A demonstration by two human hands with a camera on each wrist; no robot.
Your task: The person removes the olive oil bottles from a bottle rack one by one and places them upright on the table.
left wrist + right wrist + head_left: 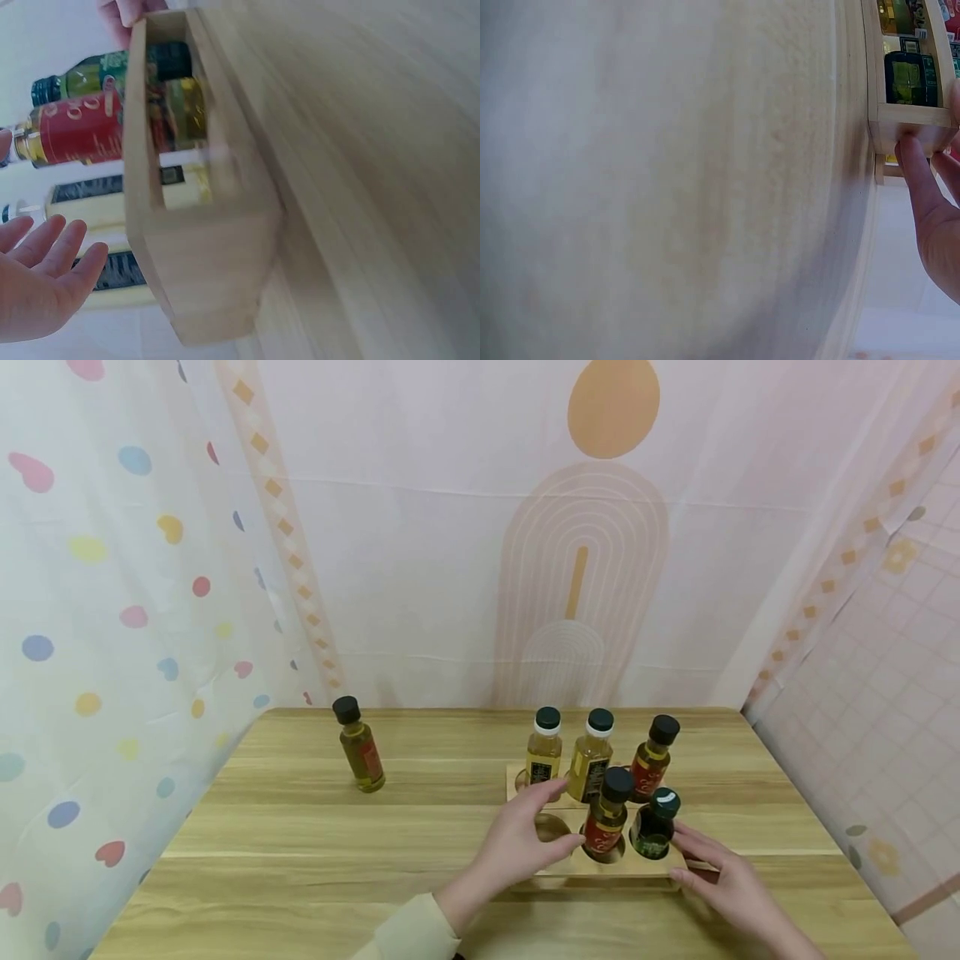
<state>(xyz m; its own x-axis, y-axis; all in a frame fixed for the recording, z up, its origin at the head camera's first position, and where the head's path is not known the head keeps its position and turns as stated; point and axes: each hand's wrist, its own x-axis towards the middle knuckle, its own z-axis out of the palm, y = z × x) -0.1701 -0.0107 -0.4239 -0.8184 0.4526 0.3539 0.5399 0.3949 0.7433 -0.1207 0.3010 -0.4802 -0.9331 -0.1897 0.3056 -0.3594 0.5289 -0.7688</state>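
A two-tier wooden rack (540, 883) holds several bottles. In its front row, a red-labelled bottle (603, 827) stands in the middle hole and a dark green bottle (654, 827) in the right one; the left front hole has no bottle. My left hand (517, 839) hovers over that hole, fingers spread beside the red-labelled bottle, holding nothing; the left wrist view shows the hand (45, 281) apart from the rack (210, 255). My right hand (723, 881) touches the rack's right end, fingertips on its side panel (915, 139) in the right wrist view.
Behind, the rack's upper row holds two yellow-oil bottles (543, 756) (590, 764) with green caps and a red-labelled, black-capped bottle (650, 760). Another black-capped oil bottle (363, 752) stands alone on the table (300, 835) at the left. A patterned curtain (405, 568) hangs behind the table.
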